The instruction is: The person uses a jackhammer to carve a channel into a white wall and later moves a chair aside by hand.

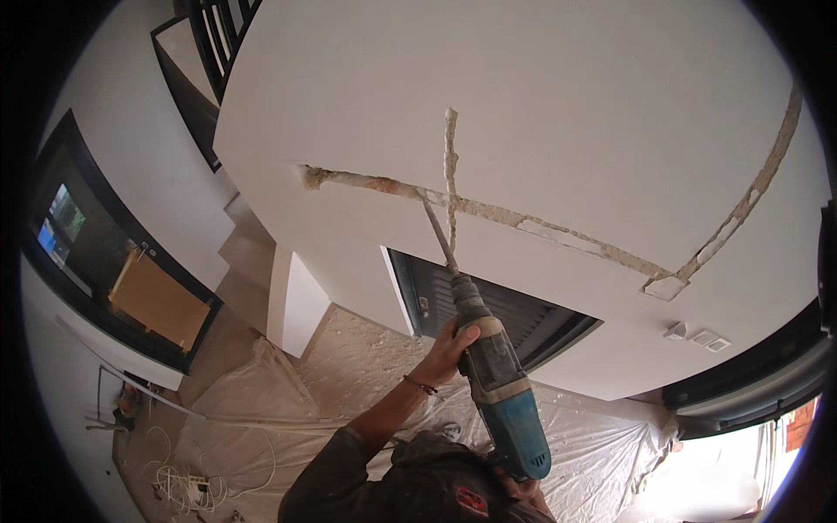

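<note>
A teal and grey rotary hammer (514, 418) points up at the white wall (558, 105). My left hand (452, 349) is wrapped round its front, just behind the chuck. At its rear end, my right hand (521, 490) grips the handle and is mostly hidden by the housing. A long chisel bit (440, 231) runs from the chuck, and its tip meets the chased groove (497, 214) near where a short vertical groove (450, 148) crosses it. Rough plaster and patches of reddish masonry show inside the long groove.
Below the work, a dark slatted panel (514, 314) is set in the wall. Plastic sheeting (593, 436) with debris covers the floor. A dark door (122, 244) stands left, near loose white cables (187, 488). Another groove (741, 209) rises at right, above wall switches (709, 340).
</note>
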Demonstrator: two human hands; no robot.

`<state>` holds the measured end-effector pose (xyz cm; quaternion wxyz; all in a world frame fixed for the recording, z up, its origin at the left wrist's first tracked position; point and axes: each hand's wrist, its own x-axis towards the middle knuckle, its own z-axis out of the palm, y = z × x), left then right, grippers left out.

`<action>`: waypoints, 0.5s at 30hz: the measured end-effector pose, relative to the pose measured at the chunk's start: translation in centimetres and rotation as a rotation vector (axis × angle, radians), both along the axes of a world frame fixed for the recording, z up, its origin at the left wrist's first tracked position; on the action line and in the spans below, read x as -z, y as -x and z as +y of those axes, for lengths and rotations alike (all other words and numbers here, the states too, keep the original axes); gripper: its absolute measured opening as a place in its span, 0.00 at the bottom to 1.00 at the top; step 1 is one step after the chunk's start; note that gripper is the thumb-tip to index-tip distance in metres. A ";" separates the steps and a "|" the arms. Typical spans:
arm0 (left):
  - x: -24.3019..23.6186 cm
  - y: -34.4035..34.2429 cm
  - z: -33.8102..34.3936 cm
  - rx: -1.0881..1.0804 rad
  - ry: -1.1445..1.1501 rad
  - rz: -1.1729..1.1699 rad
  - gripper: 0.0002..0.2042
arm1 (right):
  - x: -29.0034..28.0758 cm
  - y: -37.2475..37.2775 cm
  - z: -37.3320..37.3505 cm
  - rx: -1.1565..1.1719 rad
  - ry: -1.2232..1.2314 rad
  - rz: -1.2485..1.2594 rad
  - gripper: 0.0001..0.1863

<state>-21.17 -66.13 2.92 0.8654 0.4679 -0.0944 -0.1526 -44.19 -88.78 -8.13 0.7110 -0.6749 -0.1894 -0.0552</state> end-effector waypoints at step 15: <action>0.4 0.3 -3.7 -0.028 -0.025 0.031 0.42 | -0.7 -2.7 -4.1 -0.159 -0.010 0.188 0.36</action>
